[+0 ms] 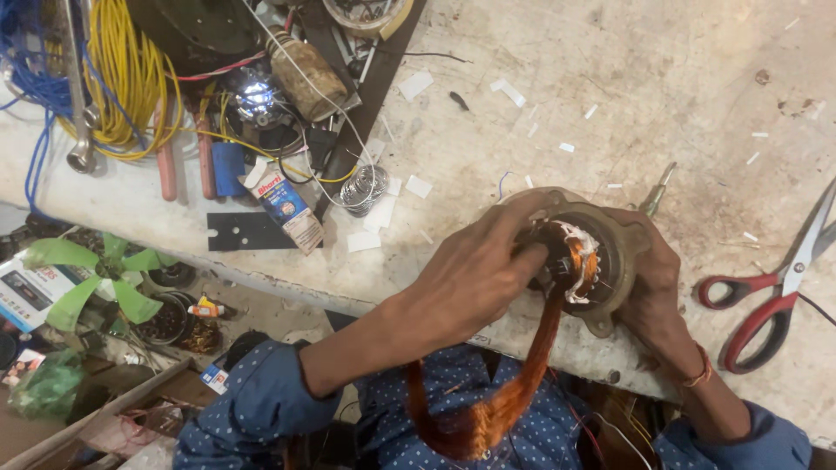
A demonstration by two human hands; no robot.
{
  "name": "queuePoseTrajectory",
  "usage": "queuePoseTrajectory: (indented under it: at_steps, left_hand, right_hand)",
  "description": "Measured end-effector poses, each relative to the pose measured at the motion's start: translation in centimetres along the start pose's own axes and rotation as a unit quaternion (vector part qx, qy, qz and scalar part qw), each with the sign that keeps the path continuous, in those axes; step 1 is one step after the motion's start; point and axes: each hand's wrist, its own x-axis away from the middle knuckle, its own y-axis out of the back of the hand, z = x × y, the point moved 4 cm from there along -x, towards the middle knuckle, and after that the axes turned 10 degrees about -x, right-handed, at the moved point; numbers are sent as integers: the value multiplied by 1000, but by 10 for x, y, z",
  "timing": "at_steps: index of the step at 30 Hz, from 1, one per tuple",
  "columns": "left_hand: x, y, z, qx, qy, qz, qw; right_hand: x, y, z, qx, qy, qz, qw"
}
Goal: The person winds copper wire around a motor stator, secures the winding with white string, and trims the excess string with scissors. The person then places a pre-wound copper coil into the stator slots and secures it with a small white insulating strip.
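Two hands are kept on a round motor housing (601, 252) at the counter's (662, 78) near edge: it is gripped steady by the right hand (649, 292), while copper wire (531, 357) is pinched into its core by the left hand (470, 278). Red scissors (775, 292) lie nearby.

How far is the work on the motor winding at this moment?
Done: some copper coil with white insulation already sits inside the round motor housing. In hand: the left hand presses wire into the core, and the right hand steadies the housing at the bench edge. Left: a long bundle of copper wire hangs loose below, not fitted. The red scissors lie unused.
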Motion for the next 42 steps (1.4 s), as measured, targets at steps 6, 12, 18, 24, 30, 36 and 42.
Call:
queuePoseTrajectory:
  at_steps: [6,12,18,24,30,36,42]
  left_hand:
    - [-10,-5,-4,-93,-24,-4,995]
    - [-15,-17,-4,-108,-14,85,990]
    - [-11,-15,-5,-150,-57,61,985]
    - [-9,-13,2,-141,-73,150,976]
    - [-14,-13,3,-3,-27,103,994]
    - [-8,-11,3,-54,-60,37,996]
    - [-2,-12,13,-63,-46,102,992]
  right_hand:
    - [1,-6,10,270,183,20,945]
    - [1,-9,11,260,106,-18,960]
    - [-2,-14,21,221,134,49,965]
    - [-8,-2,17,244,121,67,960]
    - [-6,2,16,334,235,111,906]
    - [-9,3,3,114,116,78,984]
    - [-3,-1,6,327,259,82,905]
